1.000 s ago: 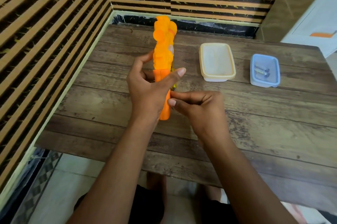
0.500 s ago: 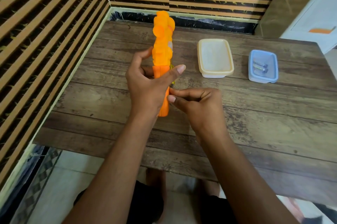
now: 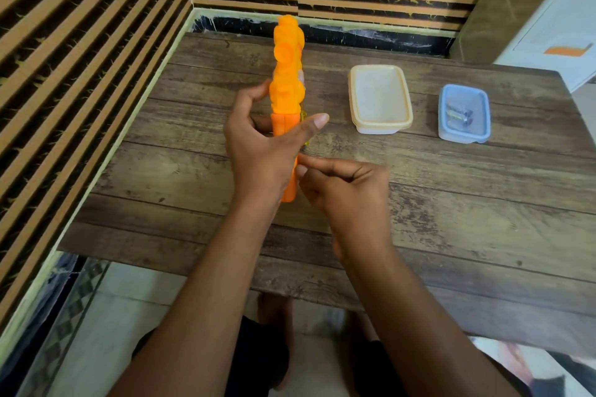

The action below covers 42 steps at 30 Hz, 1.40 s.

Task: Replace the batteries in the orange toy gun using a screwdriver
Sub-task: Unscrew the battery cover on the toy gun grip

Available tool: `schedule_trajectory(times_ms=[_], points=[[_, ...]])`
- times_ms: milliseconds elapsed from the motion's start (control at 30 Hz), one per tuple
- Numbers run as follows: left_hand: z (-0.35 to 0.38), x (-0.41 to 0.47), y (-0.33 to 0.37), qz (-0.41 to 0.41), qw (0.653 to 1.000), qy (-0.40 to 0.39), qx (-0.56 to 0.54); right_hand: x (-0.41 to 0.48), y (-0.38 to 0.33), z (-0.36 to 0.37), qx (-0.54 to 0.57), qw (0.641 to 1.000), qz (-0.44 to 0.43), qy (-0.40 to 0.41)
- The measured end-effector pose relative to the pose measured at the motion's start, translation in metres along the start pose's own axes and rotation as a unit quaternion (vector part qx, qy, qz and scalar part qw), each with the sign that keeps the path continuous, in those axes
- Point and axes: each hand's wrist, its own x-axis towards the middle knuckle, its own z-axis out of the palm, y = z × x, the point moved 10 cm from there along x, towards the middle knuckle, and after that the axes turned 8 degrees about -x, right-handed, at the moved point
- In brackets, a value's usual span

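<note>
Gripping orange toy gun [image 3: 287, 74] upright in left hand [image 3: 261, 154]. Pinching yellow screwdriver [image 3: 304, 125] against it with right hand [image 3: 348, 193].

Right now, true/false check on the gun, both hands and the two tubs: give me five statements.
1. The left hand grips the orange toy gun. True.
2. The gun lies flat on the table. False: the left hand holds it on end.
3. The blue tub holds batteries. True.
4. The cream tub sits right of the blue one. False: left of it.
5. The right hand lies open on the table. False: it pinches the yellow screwdriver by the gun.
</note>
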Motion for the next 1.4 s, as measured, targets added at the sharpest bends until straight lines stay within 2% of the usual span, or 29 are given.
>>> schedule_trajectory(times_ms=[200, 400, 633, 900, 1400], points=[[-0.001, 0.004, -0.003, 0.036, 0.997, 0.007, 0.068, -0.007, 0.014, 0.006, 0.093, 0.992, 0.078, 0.021], [0.004, 0.002, 0.006, 0.051, 0.995, -0.007, 0.082, -0.011, 0.016, 0.019, 0.203, 0.968, 0.144, -0.022], [0.006, -0.001, 0.014, 0.07, 0.992, -0.018, 0.102, -0.014, 0.021, 0.026, 0.242, 0.952, 0.189, -0.02], [0.01, -0.003, 0.017, 0.074, 0.991, -0.033, 0.103, -0.014, 0.024, 0.025, 0.247, 0.949, 0.194, -0.013], [0.002, 0.007, 0.004, 0.023, 0.995, -0.044, 0.084, -0.011, 0.02, 0.023, 0.234, 0.958, 0.165, -0.01]])
